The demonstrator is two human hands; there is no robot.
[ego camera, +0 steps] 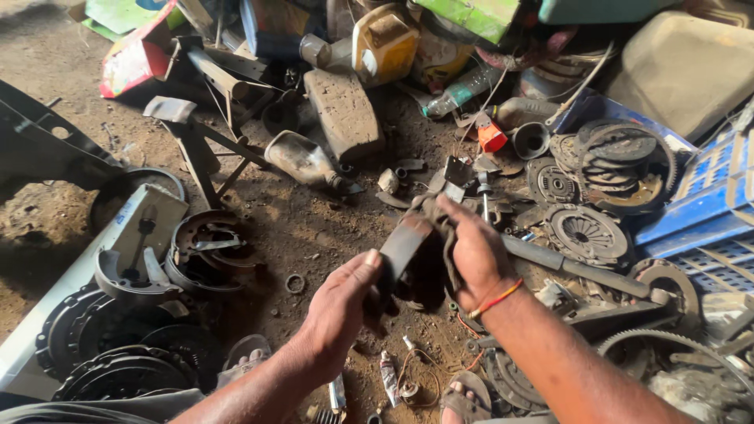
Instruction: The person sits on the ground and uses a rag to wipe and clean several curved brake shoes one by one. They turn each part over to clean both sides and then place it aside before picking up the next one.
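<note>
Fingers of left hand [339, 302] pinch the lower end of the curved brake shoe [402, 245], long axis rising up-right to right hand [470, 250], clamped with a rag [440, 213].

Brake shoes [206, 250] lie left of the grip on the floor [306, 220]; clutch plates [585, 232] right; a brick [343, 111] behind.

Two hands, left [338, 310] and right [475, 251], one brake shoe [403, 245], one rag [440, 216], one brick [343, 111], two plastic bottles [459, 92] [306, 161].
</note>
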